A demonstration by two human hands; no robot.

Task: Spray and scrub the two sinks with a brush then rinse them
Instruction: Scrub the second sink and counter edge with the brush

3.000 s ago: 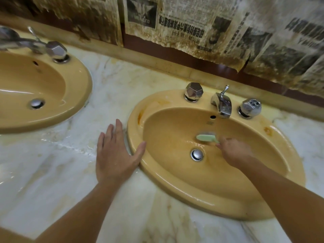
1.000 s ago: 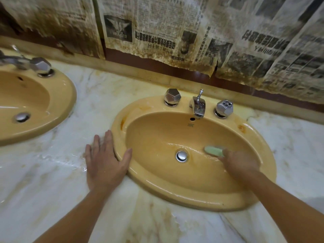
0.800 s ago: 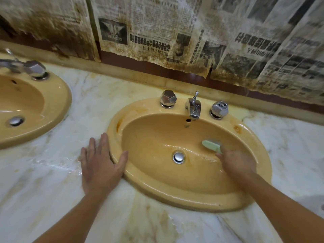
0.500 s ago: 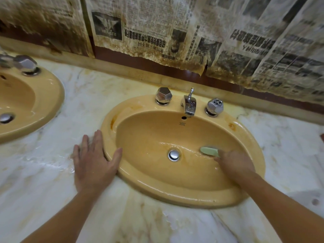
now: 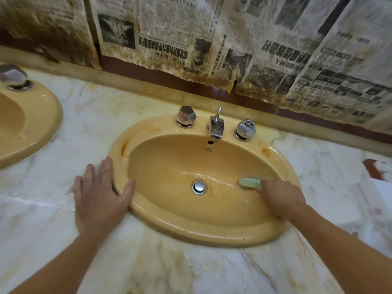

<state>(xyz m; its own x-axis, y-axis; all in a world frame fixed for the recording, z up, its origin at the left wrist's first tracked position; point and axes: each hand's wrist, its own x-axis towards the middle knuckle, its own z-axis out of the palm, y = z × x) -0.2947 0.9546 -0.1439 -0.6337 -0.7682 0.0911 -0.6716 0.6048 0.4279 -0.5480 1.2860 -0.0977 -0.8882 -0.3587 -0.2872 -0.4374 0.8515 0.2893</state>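
Yellow oval sink (image 5: 161, 219), wet and glossy, rust-stained along its left rim. Pale green brush (image 5: 249, 183) lies against the basin's right slope; right hand (image 5: 282, 200) fingers clasp its handle. Left hand (image 5: 98, 200) lies flat on the marble bench (image 5: 42, 230), fingers spread, thumb on the rim.

This is a washroom, old and not well kept: two yellow sinks (image 5: 212, 234) sit in one marble counter (image 5: 84, 128), and behind the counter stained newspapers (image 5: 233, 39) cover the wall.
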